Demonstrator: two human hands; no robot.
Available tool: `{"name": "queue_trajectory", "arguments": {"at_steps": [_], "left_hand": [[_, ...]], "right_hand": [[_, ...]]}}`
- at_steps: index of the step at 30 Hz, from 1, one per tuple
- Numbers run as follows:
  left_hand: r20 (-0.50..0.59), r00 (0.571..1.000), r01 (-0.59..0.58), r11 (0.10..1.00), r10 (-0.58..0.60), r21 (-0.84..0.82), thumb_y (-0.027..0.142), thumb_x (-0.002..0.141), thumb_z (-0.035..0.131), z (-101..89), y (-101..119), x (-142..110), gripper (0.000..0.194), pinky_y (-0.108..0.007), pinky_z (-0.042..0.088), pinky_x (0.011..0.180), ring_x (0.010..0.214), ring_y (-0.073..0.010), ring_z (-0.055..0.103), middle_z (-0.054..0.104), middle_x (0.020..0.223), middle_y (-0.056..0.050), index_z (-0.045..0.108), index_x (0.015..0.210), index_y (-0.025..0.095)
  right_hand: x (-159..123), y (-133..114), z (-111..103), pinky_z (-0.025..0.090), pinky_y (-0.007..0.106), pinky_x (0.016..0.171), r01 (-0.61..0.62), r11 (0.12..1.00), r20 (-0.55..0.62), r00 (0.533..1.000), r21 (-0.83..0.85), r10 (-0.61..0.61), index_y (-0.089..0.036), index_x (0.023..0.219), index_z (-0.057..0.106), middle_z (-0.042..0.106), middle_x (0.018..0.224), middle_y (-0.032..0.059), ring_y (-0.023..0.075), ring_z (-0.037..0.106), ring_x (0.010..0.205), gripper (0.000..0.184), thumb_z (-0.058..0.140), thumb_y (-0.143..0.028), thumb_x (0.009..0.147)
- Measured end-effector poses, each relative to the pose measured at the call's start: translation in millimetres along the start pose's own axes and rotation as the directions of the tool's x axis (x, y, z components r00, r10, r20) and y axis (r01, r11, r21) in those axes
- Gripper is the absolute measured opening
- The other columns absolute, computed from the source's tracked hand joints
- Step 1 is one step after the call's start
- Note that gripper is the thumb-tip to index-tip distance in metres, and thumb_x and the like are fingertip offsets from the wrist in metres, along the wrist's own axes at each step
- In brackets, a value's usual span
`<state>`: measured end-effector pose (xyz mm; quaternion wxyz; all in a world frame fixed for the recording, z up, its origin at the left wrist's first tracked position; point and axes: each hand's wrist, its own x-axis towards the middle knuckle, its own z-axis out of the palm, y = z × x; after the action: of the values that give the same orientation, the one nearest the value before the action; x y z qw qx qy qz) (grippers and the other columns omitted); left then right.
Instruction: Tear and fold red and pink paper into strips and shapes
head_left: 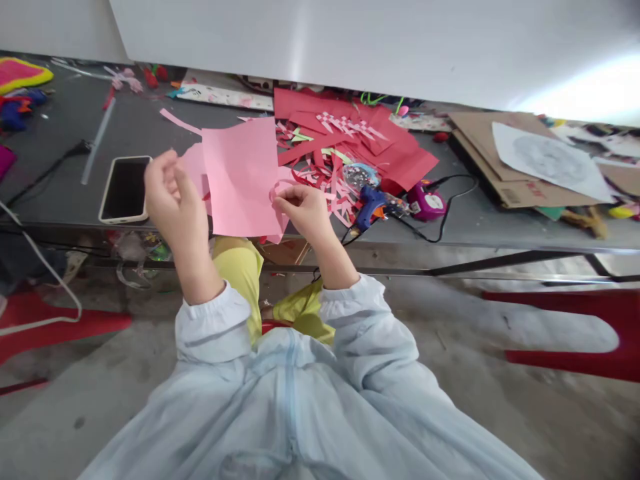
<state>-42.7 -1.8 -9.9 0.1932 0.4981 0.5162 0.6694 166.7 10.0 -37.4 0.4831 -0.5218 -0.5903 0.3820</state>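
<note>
A pink paper sheet (243, 180) is in front of me, its lower edge reaching past the table's front edge. At its right side, my right hand (306, 210) has thumb and finger pinched on pink paper, where a curled strip (277, 189) shows; whether strip and sheet are one piece I cannot tell. My left hand (173, 193) is raised left of the sheet, fingers loosely bent, thumb apart, with nothing visible in it. More pink paper (194, 163) lies behind the sheet, partly hidden. A narrow pink strip (180, 122) sticks out beyond its upper left corner.
A phone (125, 190) lies left of my left hand. Red paper (410, 157) and many paper scraps (320, 170) cover the table's middle. A blue glue gun (371, 205) and a purple device (426, 201) with a cord lie to the right. Cardboard (480, 163) carries a drawing (545, 160).
</note>
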Motion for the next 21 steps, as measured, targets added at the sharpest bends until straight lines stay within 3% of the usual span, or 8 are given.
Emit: {"name": "queue_trajectory", "arguments": {"at_steps": [1,2,5,8,11,13,15,21], "left_hand": [[-0.096,0.994,-0.052,0.998,0.056,0.047,0.047,0.098,0.058,-0.8,0.4,-4.0,0.03,-0.038,0.049,0.105,0.118,-0.0209,0.061,0.066,0.121,-0.005,0.061,0.115,0.023],[-0.083,0.995,-0.045,0.996,0.051,0.077,0.042,0.096,0.06,0.0,1.4,-8.7,0.024,-0.037,0.051,0.1,0.112,-0.0209,0.065,0.069,0.115,-0.004,0.064,0.108,0.022],[0.102,0.992,0.056,0.978,-0.078,0.202,0.033,0.096,0.052,9.9,4.7,-22.5,0.023,-0.034,0.057,0.088,0.098,-0.0214,0.072,0.075,0.106,-0.007,0.07,0.103,0.02],[0.303,0.944,-0.039,0.87,-0.129,0.492,0.031,0.094,0.054,24.8,2.7,-32.6,0.028,-0.044,0.052,0.099,0.103,-0.0286,0.071,0.077,0.108,-0.013,0.072,0.109,0.016],[0.445,0.872,-0.14,0.768,-0.204,0.626,0.025,0.094,0.052,36.7,-4.4,-39.3,0.034,-0.06,0.042,0.11,0.126,-0.0406,0.06,0.069,0.128,-0.022,0.069,0.119,0.011],[0.477,0.846,-0.173,0.726,-0.236,0.666,0.027,0.095,0.053,40.8,-9.9,-42.5,0.039,-0.07,0.026,0.117,0.144,-0.0458,0.043,0.057,0.148,-0.021,0.065,0.13,0.015],[0.486,0.831,-0.181,0.695,-0.27,0.696,0.031,0.096,0.052,42.1,-14.4,-44.5,0.045,-0.073,0.018,0.119,0.151,-0.0468,0.031,0.047,0.158,-0.018,0.06,0.138,0.017],[0.499,0.788,-0.199,0.619,-0.36,0.76,0.04,0.1,0.043,41.7,-14.2,-42.9,0.055,-0.071,0.016,0.121,0.155,-0.0449,0.023,0.035,0.165,-0.015,0.051,0.15,0.018]], "right_hand": [[1.4,3.3,3.5,0.048,0.03,0.069,-0.012,0.999,0.0,1.0,-0.052,0.012,-0.019,0.07,0.068,0.072,0.072,0.001,0.0139,0.064,0.069,0.005,0.068,-0.023,0.073],[2.2,6.5,6.7,0.047,0.03,0.069,-0.025,0.994,-0.003,1.0,-0.103,0.025,-0.019,0.07,0.067,0.072,0.071,0.0009,0.0141,0.064,0.068,0.005,0.068,-0.022,0.074],[3.7,14.2,14.0,0.047,0.031,0.068,-0.069,0.981,-0.001,0.998,-0.182,0.07,-0.02,0.069,0.067,0.071,0.069,0.0012,0.0147,0.063,0.065,0.008,0.068,-0.023,0.076],[5.6,17.2,19.4,0.047,0.032,0.071,-0.061,0.981,0.013,0.998,-0.186,0.065,-0.02,0.071,0.067,0.072,0.071,0.002,0.0158,0.064,0.066,0.008,0.067,-0.024,0.078],[7.2,15.7,24.1,0.048,0.033,0.073,-0.038,0.977,0.036,0.998,-0.211,0.046,-0.02,0.072,0.067,0.072,0.073,0.0021,0.0169,0.065,0.069,0.007,0.067,-0.022,0.079],[7.0,13.4,26.6,0.048,0.033,0.073,-0.031,0.968,0.04,0.998,-0.249,0.042,-0.02,0.072,0.067,0.073,0.074,0.0023,0.0175,0.065,0.07,0.007,0.067,-0.021,0.079],[5.4,10.8,27.7,0.047,0.033,0.073,-0.035,0.956,0.031,0.998,-0.292,0.046,-0.02,0.072,0.067,0.074,0.075,0.0026,0.0178,0.066,0.07,0.007,0.068,-0.02,0.08],[-4.8,-0.5,17.1,0.045,0.031,0.069,-0.04,0.936,0.08,0.994,-0.349,0.072,-0.02,0.075,0.063,0.073,0.076,0.0023,0.0172,0.068,0.071,0.008,0.066,-0.022,0.083]]}}
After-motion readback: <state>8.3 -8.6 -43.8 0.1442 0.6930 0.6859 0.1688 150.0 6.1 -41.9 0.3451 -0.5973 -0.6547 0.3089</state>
